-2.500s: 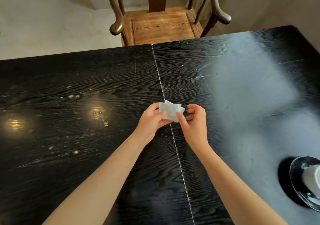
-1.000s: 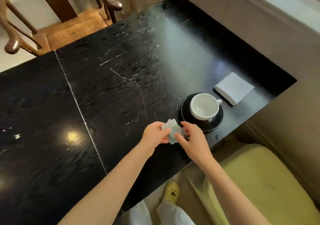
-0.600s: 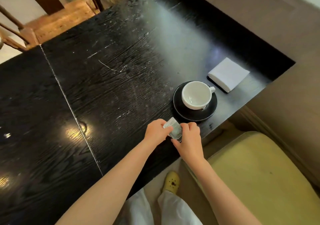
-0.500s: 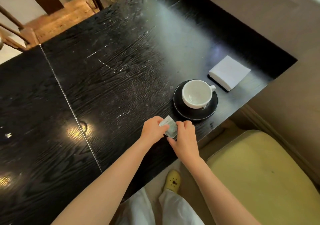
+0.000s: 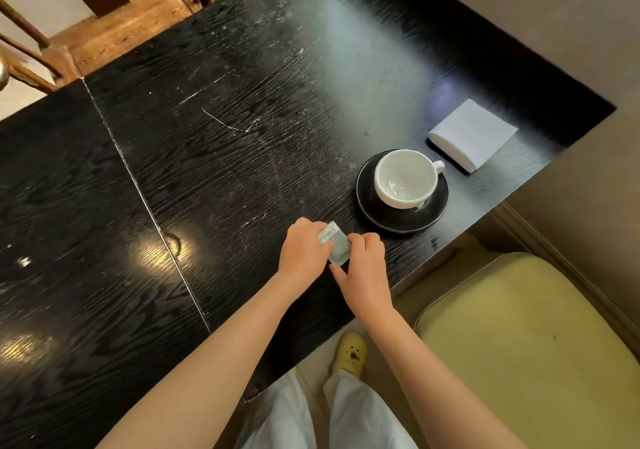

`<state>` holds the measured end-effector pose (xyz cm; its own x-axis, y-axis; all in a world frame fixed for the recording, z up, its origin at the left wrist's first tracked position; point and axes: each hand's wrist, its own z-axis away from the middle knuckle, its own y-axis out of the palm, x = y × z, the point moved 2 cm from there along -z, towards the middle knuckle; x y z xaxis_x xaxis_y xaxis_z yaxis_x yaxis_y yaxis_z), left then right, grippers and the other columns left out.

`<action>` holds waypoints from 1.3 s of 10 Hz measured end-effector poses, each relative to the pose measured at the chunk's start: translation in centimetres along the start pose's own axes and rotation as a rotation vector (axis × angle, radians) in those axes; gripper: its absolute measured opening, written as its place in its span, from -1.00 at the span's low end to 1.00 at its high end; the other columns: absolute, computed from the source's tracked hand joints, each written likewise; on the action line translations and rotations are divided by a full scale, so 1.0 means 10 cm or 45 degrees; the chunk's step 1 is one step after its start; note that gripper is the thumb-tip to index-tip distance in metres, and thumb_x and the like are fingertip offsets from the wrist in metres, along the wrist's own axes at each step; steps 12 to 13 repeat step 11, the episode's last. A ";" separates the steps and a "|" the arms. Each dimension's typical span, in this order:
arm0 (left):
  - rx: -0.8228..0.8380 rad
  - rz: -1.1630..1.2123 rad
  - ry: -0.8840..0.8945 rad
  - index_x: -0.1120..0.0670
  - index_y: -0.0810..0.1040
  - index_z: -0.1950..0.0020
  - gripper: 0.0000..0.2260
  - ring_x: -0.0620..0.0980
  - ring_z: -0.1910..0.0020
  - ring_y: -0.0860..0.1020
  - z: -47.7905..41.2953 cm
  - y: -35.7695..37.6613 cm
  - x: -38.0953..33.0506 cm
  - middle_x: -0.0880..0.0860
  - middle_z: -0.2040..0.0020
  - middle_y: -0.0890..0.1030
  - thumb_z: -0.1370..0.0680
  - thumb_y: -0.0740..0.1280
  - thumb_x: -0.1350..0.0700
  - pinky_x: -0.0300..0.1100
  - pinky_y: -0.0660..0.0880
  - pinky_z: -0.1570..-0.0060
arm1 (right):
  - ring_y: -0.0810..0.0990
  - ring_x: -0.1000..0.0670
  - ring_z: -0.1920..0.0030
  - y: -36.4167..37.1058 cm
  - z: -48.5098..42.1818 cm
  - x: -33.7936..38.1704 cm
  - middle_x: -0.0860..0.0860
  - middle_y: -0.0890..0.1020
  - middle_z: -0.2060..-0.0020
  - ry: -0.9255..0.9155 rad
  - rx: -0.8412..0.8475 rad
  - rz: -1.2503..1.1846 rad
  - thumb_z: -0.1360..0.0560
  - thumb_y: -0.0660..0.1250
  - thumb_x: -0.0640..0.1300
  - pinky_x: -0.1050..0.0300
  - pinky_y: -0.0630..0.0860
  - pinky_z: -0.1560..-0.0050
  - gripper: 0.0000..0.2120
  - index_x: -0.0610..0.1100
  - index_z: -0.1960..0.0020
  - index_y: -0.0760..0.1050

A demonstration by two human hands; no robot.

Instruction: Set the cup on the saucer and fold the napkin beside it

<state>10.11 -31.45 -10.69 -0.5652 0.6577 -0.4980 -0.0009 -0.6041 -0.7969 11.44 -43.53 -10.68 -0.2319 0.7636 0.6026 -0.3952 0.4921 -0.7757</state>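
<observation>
A white cup (image 5: 405, 178) stands upright on a black saucer (image 5: 433, 213) near the table's right front edge, its handle pointing right. A folded white napkin (image 5: 472, 133) lies on the table behind and to the right of the saucer. My left hand (image 5: 303, 249) and my right hand (image 5: 365, 268) both pinch a small folded pale packet-like napkin (image 5: 335, 246) low over the table, just left of and in front of the saucer. My fingers hide part of it.
The black wooden table (image 5: 207, 171) has a seam running front to back. A wooden chair (image 5: 114, 29) stands at the far side. A yellow cushioned seat (image 5: 526, 344) sits right of the table's front edge, with my legs and a yellow shoe (image 5: 349, 351) below.
My view swung from the table's middle to its right end, bringing cup, saucer and white napkin into sight. Both hands carried the small folded piece there and lowered it toward the table.
</observation>
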 end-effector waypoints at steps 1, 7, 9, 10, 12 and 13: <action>0.020 0.030 -0.034 0.06 0.52 -0.23 -0.71 -0.01 -0.06 0.53 0.02 0.00 0.02 0.07 -0.14 0.47 -0.51 0.34 0.12 -0.22 0.52 0.07 | 0.38 -0.01 -0.07 0.03 0.04 0.00 -0.08 0.40 -0.09 -0.010 -0.006 0.014 -0.37 0.44 -0.11 0.19 0.38 -0.06 -0.49 -0.20 -0.25 0.37; 0.059 0.094 -0.086 0.07 0.47 -0.22 -0.70 -0.10 0.04 0.50 0.18 -0.08 0.18 0.06 -0.14 0.47 -0.50 0.36 0.09 -0.30 0.41 0.17 | 0.40 0.01 -0.03 0.17 0.17 0.05 -0.06 0.44 -0.06 0.014 -0.052 0.103 -0.30 0.49 0.01 0.16 0.43 0.00 -0.47 -0.16 -0.17 0.40; 0.084 0.080 -0.089 0.05 0.46 -0.20 -0.73 -0.10 0.07 0.49 0.18 -0.09 0.18 0.06 -0.13 0.47 -0.51 0.35 0.08 -0.31 0.41 0.21 | 0.41 -0.01 -0.03 0.17 0.17 0.04 -0.07 0.45 -0.08 -0.017 -0.023 0.133 -0.30 0.48 0.04 0.14 0.44 -0.02 -0.44 -0.16 -0.18 0.39; 0.152 0.048 -0.088 0.04 0.45 -0.22 -0.71 -0.05 0.02 0.52 0.16 -0.13 0.16 0.07 -0.15 0.47 -0.52 0.33 0.07 -0.20 0.50 0.08 | 0.39 0.01 -0.10 0.14 0.14 0.04 -0.05 0.42 -0.14 0.002 0.051 0.101 -0.31 0.47 0.10 0.14 0.44 -0.09 -0.38 -0.13 -0.25 0.36; 0.303 -0.076 -0.084 0.06 0.39 -0.32 -0.64 0.02 -0.09 0.52 0.13 -0.26 0.15 0.10 -0.23 0.46 -0.54 0.29 0.03 -0.12 0.51 -0.04 | 0.39 0.01 -0.19 0.07 0.14 0.08 -0.04 0.37 -0.23 0.110 0.199 0.045 -0.35 0.42 0.13 0.13 0.45 -0.18 -0.32 -0.11 -0.35 0.27; 0.303 -0.076 -0.084 0.06 0.39 -0.32 -0.64 0.02 -0.09 0.52 0.13 -0.26 0.15 0.10 -0.23 0.46 -0.54 0.29 0.03 -0.12 0.51 -0.04 | 0.39 0.01 -0.19 0.07 0.14 0.08 -0.04 0.37 -0.23 0.110 0.199 0.045 -0.35 0.42 0.13 0.13 0.45 -0.18 -0.32 -0.11 -0.35 0.27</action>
